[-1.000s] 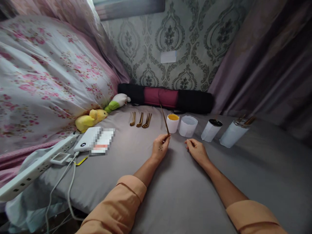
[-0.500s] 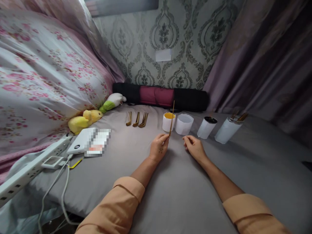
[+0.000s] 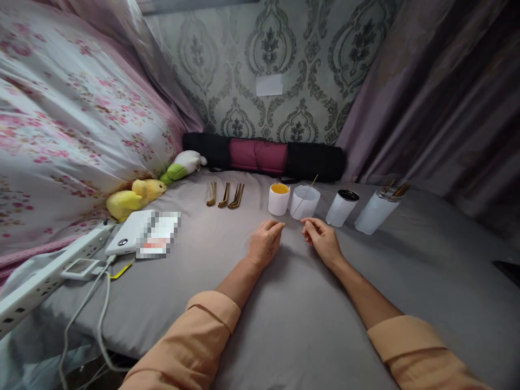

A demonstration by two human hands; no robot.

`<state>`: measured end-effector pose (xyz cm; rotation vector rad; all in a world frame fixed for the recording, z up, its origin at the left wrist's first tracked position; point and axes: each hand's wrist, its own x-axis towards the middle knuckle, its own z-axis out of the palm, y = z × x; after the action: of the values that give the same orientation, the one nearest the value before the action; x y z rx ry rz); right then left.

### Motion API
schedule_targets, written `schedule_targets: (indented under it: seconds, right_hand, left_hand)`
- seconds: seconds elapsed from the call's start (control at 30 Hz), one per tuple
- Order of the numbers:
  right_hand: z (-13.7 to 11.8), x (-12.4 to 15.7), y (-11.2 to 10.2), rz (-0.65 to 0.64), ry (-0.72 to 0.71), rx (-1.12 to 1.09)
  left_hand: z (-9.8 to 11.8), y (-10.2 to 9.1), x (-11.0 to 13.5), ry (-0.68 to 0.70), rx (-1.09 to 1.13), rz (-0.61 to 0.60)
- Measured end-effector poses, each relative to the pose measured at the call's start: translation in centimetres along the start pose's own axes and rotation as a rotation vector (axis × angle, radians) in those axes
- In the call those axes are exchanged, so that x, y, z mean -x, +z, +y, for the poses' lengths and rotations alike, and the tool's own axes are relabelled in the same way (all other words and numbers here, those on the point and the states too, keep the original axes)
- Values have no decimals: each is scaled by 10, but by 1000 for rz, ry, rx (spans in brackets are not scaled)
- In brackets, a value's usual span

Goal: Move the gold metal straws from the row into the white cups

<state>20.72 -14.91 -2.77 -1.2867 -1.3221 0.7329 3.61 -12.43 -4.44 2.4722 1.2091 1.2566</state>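
A thin gold-brown stick (image 3: 305, 199) slants up to the right from the pinched fingertips of my left hand (image 3: 266, 242), passing in front of a white tub. My right hand (image 3: 323, 239) is beside it to the right, fingers curled together, with nothing visible in them. Just beyond the hands stand a white cup (image 3: 278, 203) with a yellow inside and the wider white tub (image 3: 304, 206). Farther right are a white cylinder (image 3: 342, 208) with a dark top and a tall white-wrapped jar (image 3: 374, 214) with several brown sticks in it.
Three groups of bent gold-brown pieces (image 3: 224, 195) lie left of the cups on the grey sheet (image 3: 309, 325). A white power bank (image 3: 132, 233), power strip (image 3: 52, 276), cables and plush toys (image 3: 136, 199) are at the left. A black-and-maroon roll (image 3: 260, 156) lies along the wall.
The stick in my left hand has tipped from nearly upright to leaning right, towards my right hand. Both hands keep nearly the same place. The view has shifted slightly.
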Motion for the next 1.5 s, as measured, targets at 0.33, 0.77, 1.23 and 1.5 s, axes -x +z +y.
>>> schedule_targets:
  seconds: [0.33,0.77,1.23,1.5]
  right_hand:
    - [-1,2,1,-19,18,-140]
    - [-4,3,4,-47,109,-212]
    - [0,2,5,-44,116,-218]
    - [0,3,5,-42,139,-224]
  left_hand:
    - [4,-3,-1,122,-161,-73]
    - [11,-10,-2,181,-192,-204]
    - [8,-4,-1,127,-151,-206]
    - [3,3,1,5,44,-133]
